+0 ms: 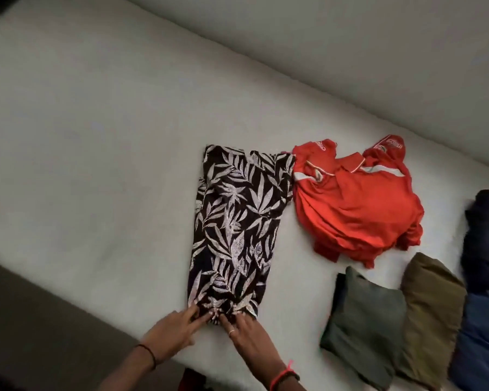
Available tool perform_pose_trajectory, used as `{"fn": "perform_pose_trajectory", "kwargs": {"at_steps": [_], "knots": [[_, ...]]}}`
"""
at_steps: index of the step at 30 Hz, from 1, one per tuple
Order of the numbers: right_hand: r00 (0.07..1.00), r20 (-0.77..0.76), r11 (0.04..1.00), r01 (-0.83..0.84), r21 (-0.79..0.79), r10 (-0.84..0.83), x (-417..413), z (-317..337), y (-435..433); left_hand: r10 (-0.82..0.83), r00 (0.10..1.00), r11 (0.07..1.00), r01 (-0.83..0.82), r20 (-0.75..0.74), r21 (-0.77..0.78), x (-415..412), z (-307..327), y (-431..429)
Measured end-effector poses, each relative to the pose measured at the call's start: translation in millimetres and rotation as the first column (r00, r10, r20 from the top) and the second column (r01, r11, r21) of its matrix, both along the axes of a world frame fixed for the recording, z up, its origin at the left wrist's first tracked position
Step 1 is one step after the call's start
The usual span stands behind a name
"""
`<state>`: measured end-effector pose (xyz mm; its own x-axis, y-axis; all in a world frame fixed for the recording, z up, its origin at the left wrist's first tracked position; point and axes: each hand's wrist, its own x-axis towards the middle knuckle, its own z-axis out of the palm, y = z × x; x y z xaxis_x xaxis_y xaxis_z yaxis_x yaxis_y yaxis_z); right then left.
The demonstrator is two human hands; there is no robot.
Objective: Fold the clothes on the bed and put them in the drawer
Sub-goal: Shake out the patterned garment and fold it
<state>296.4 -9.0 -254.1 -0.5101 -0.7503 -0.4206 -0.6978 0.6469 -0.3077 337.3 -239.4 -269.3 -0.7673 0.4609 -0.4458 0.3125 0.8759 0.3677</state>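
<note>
Black with pale leaf print, the long narrow garment (235, 230) lies flat on the white-sheeted bed (96, 170), already doubled lengthwise, its hem drawn to the near edge within easy reach; the left hand (175, 327) and right hand (246, 333) rest side by side on that hem, fingers extended and slightly spread, probably pinning it flat before a crosswise fold; whether the thumbs are tucked under the cloth I cannot tell; just beside its far end the crumpled red polo shirt (356, 213) waits unfolded; nearer, a folded grey-green cloth (364, 328) and a folded olive-brown cloth (432, 309) lie apart, seemingly done.
</note>
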Motion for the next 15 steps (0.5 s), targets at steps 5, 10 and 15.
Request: {"fn": "perform_pose_trajectory", "kwargs": {"at_steps": [5,10,15], "knots": [[0.945,0.247,0.971,0.233,-0.050,-0.214,-26.3,7.1,4.2,0.111,0.981,0.985,-0.087,-0.158,0.152,-36.2,-12.7,-22.5],[0.839,0.029,0.791,0.524,-0.315,-0.544,-152.5,2.6,2.8,0.281,0.894,0.949,-0.205,-0.350,0.238,-162.0,-5.1,-60.1],[0.786,-0.194,0.804,0.541,-0.245,-0.588,-292.6,-25.2,-33.2,0.333,0.863,0.942,-0.283,-0.381,0.183,-295.4,-23.0,-61.1]]}}
